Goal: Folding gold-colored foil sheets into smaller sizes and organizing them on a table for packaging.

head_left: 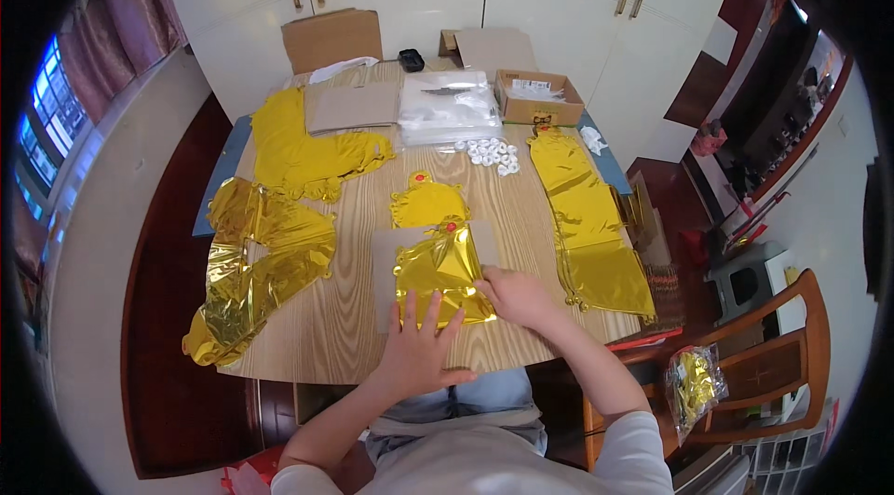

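Observation:
A shiny gold foil balloon (430,264), flat and partly folded, lies over a grey cardboard sheet (383,253) at the table's near middle. Its upper part (428,204), with a red mark, reaches past the sheet's far edge. My left hand (421,351) rests on the foil's near edge, palm down with fingers spread. At the foil's right edge my right hand (517,296) is closed, thumb along the border. Its fingertips are partly hidden; it seems to pinch the foil's edge, perhaps with the cardboard.
More gold foil balloons lie in piles at the left (270,244) and right (591,225). Behind are clear plastic bags (449,108), small white rolls (489,153), cardboard sheets (349,107) and an open carton (540,104). A wooden chair (773,355) holding a bagged foil item stands right.

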A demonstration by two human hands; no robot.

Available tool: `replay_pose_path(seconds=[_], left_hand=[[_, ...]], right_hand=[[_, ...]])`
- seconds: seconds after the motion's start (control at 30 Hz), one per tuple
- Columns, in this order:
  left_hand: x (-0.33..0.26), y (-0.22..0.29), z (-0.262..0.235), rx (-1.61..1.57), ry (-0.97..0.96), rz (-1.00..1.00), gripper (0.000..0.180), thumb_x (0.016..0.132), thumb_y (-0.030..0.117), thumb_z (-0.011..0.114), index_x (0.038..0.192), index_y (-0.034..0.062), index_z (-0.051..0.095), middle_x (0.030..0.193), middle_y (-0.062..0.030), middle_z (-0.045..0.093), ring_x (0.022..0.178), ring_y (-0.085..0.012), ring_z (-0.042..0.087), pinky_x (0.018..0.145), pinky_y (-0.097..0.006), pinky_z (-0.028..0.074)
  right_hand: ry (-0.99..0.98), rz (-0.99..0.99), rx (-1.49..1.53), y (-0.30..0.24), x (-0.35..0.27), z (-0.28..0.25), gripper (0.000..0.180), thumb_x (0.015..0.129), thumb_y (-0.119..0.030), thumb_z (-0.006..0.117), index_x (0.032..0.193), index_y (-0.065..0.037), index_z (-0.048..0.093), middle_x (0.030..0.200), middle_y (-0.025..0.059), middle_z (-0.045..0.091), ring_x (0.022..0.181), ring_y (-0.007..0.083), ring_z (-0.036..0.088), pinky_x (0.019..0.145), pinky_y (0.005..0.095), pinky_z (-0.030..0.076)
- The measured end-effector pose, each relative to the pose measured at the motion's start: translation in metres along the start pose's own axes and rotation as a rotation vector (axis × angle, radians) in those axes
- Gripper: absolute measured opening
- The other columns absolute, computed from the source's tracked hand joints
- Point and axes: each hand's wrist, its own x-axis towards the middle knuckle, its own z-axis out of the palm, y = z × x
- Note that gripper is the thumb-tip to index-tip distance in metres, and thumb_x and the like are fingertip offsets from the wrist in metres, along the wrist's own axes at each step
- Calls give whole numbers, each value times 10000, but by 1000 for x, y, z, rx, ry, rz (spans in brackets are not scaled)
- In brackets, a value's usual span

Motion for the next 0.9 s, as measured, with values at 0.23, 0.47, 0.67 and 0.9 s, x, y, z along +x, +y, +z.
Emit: replay_pose_path(seconds=[0.23, 0.47, 0.67, 0.9], left_hand=[[2, 1, 0, 2, -13, -3, 956, 713, 794, 551, 1409, 145, 464, 1466, -273, 316, 1336, -571, 232, 1035, -712, 200], [1, 3, 0, -2, -21, -22, 958, 704, 797, 558, 1410, 155, 468, 1475, -280, 303, 1344, -577, 212, 1042, -710, 183], [2, 3, -1, -10, -71, -28, 992, 706, 786, 576, 1446, 146, 408, 1479, -317, 258, 1343, -605, 183, 1049, -718, 165], [6, 0, -4, -72, -94, 4, 1041, 699, 773, 602, 1466, 111, 365, 1472, -356, 228, 1356, -599, 169, 1093, -667, 173]], right_hand=[[142, -339, 181, 27, -2, -11, 287, 809, -349, 706, 759, -90, 593, 932, 98, 571, 983, 305, 529, 865, 415, 411], [123, -333, 191, 30, 3, 4, 240, 827, -281, 702, 778, -80, 581, 960, 101, 532, 981, 312, 491, 868, 402, 379], [171, -382, 15, 23, 3, 12, 202, 848, -209, 647, 849, -29, 555, 990, 148, 515, 977, 348, 492, 854, 441, 393], [169, -403, -32, 24, 6, 17, 197, 853, -181, 629, 906, -15, 538, 989, 174, 493, 943, 360, 487, 830, 441, 400]])
